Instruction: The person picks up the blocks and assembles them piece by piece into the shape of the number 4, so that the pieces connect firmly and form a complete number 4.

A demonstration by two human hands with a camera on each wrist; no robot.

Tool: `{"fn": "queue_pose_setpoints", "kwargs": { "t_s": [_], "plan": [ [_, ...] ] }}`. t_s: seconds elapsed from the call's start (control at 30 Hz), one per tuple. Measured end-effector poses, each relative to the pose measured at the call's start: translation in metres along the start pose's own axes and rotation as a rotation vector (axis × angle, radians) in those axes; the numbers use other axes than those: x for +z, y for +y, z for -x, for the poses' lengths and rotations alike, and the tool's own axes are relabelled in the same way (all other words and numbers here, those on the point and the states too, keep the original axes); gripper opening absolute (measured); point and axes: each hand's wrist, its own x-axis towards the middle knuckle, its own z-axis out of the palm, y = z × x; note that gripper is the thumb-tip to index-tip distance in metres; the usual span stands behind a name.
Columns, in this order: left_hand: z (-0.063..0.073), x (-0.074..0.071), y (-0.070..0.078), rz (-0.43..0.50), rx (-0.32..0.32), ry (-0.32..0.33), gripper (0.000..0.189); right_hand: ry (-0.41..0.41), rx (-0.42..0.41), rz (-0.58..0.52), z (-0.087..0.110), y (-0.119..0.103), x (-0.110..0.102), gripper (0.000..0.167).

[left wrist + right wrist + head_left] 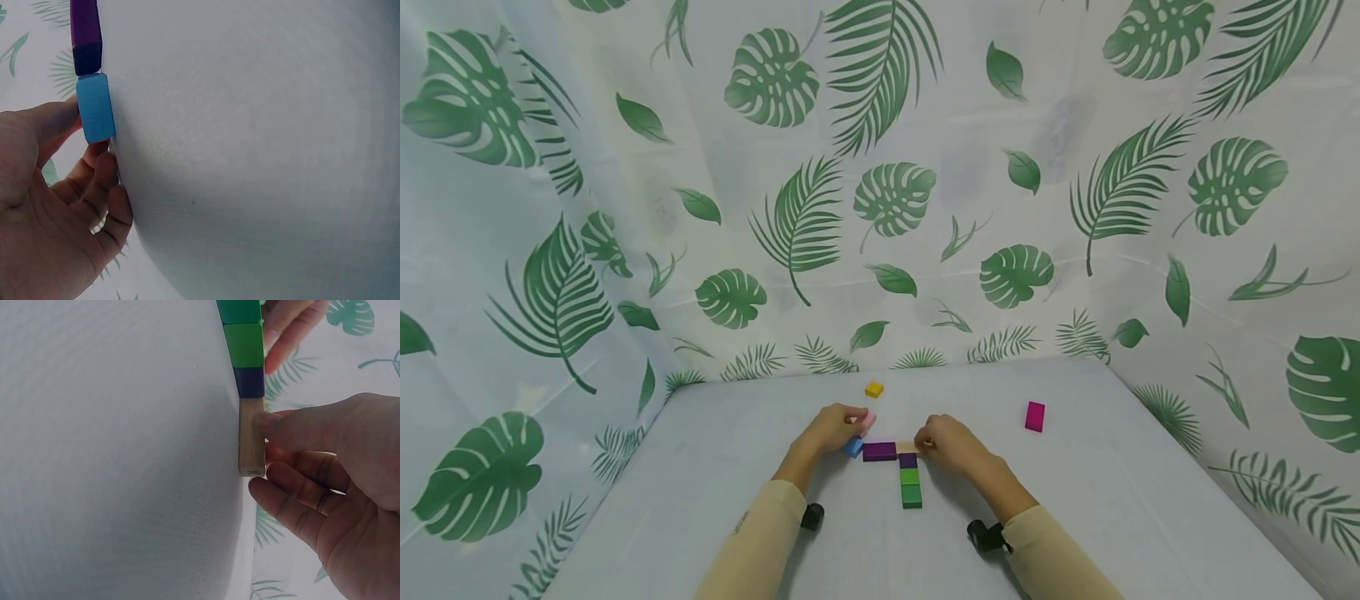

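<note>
In the head view my left hand (835,425) pinches a pink block (867,422), just behind a blue block (853,447). The left wrist view shows that blue block (96,107) hiding the thumb and index fingertips. A long purple block (879,452) lies to the right of the blue one. My right hand (951,442) holds the plain wooden block (252,437), with the thumb on its edge and the index finger partly hidden. Joining it in a column toward the front are a dark purple block (908,460), a light green block (910,477) and a darker green block (912,497).
A yellow block (874,389) lies farther back on the white-covered table (700,500). Off to the right is a magenta block (1035,417). A leaf-printed curtain (955,208) rises along the back and sides.
</note>
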Motion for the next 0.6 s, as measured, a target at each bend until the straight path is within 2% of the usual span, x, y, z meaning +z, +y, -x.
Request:
{"fn": "queue_pose_setpoints", "kwargs": {
  "t_s": [0.23,0.6],
  "plan": [
    [-0.0003,0.0002,0.0012,0.011,-0.032,-0.011,0.039,0.002,-0.001,0.003,-0.0008,0.0008,0.0006,0.010],
    [0.0015,0.0000,0.0018,0.019,-0.013,-0.024,0.038,0.021,-0.034,0.031,-0.0002,0.0018,0.0001,0.008]
  ]
}}
